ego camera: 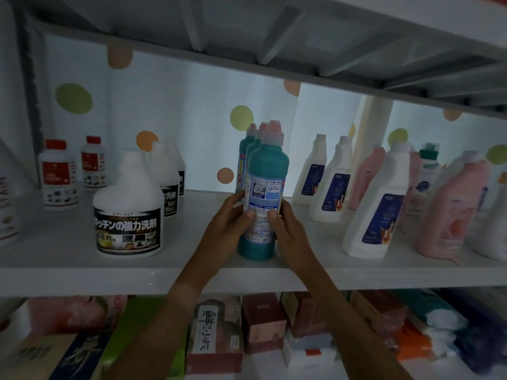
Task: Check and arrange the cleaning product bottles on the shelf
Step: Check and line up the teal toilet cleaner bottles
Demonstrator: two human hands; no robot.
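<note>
A teal bottle (267, 171) with a pink cap and a white-and-blue label stands upright near the front edge of the white shelf (192, 272). My left hand (227, 229) grips its left side and my right hand (288, 234) grips its right side, both thumbs pressed on the label. Two more teal bottles (242, 160) line up directly behind it, mostly hidden.
White jugs with black labels (127, 215) stand to the left, small red-capped white bottles (59, 176) at far left. White bottles with blue labels (375, 215) and pink bottles (450, 212) fill the right. Boxes (260, 322) sit on the lower shelf. The upper shelf hangs close overhead.
</note>
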